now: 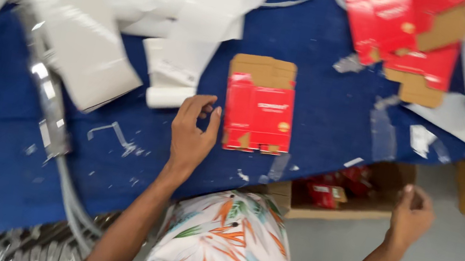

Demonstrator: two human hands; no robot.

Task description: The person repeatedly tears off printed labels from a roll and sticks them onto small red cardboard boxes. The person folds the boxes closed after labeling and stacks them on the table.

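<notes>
1. Clearly the folding step: a flat red carton (258, 116) lies on the blue counter (326, 102), the left hand (192, 133) touching its left edge, fingers loosely curled, gripping nothing.
2. Right hand (410, 216) hangs near the open box (348, 198) of red packs, fingers curled; whether it holds anything is unclear.
3. Erecting the carton would need both hands on it.

I see open blue tabletop (325, 112) right of the flat red carton (258, 115), a clear lane there. Left is blocked: white plastic sheets (141, 0) crowd in. Far right, red cartons (409, 34) pile up. Below the edge, a cardboard box (341, 200) fills the gap.
</notes>
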